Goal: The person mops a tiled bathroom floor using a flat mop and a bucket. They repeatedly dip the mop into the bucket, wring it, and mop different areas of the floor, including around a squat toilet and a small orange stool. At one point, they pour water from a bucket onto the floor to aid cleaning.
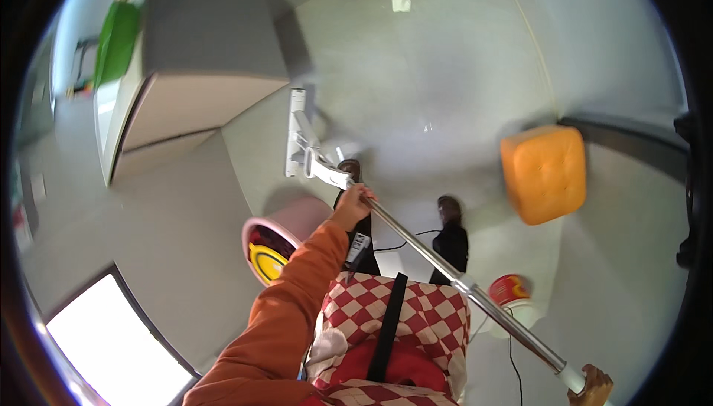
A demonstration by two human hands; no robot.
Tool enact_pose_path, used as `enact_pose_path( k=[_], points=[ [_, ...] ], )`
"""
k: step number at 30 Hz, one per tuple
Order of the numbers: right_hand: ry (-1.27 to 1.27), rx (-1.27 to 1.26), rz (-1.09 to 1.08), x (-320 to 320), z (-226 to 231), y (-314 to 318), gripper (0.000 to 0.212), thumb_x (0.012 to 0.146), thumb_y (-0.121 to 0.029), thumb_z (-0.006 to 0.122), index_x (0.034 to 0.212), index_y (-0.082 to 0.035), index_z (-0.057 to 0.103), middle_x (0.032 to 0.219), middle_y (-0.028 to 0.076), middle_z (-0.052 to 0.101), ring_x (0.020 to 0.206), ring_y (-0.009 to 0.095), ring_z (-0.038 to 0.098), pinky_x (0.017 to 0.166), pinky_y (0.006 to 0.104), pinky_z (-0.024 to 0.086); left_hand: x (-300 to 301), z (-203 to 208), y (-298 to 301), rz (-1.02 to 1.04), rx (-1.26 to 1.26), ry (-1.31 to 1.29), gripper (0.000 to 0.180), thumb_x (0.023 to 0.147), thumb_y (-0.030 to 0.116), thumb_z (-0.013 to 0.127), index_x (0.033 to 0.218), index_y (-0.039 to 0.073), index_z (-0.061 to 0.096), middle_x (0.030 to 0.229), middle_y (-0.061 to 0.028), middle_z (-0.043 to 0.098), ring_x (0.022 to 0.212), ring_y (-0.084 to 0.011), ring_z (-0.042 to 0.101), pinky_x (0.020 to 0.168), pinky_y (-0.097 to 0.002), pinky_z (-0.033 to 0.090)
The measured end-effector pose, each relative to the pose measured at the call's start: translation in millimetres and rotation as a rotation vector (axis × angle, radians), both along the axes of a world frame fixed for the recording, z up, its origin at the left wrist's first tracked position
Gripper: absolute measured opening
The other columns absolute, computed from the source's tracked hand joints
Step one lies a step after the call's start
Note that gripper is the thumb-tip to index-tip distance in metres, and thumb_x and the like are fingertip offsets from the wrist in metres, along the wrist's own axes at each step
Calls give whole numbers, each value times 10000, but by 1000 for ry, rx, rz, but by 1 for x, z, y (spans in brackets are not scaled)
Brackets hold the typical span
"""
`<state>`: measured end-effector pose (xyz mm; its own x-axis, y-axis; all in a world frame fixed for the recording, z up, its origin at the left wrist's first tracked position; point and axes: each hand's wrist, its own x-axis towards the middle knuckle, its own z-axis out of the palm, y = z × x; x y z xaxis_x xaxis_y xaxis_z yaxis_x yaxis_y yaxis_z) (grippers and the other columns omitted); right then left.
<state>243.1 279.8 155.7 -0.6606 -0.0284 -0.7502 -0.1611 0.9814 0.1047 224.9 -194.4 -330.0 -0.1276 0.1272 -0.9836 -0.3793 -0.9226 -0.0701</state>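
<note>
A mop with a long metal pole lies slantwise across the view, from upper left to lower right. My left hand, at the end of an orange sleeve, is wrapped round the pole just above the white mop head. The head's long narrow bar is off the floor or resting on it; I cannot tell which. At the lower right, my right hand is closed round the white end of the handle. My checked red and cream apron and my dark shoes show below the pole.
A pink bucket with something yellow inside stands left of my feet. To the right are an orange tufted stool and a red tub near a dark cable. A grey cabinet stands at upper left; a white scrap lies farther off.
</note>
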Motion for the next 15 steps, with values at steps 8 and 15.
enact_pose_path(
  k=[8,15],
  points=[
    [-118,38,-198,139,-209,64,189,646,-104,634,826,-129,581,725,72,589,596,284,556,533,385,460,69,-112,-16,-321,-199,-114,140,822,68,498,705,77,422,596,-32,439,550,-151,450,607,-331,415],
    [-240,-10,-273,210,-333,49,235,705,-275,680,868,-120,612,768,50,597,654,269,575,561,377,458,97,-160,-86,-747,-347,-173,167,845,101,495,688,49,475,642,-60,510,656,-211,526,704,-324,461]
  ],
)
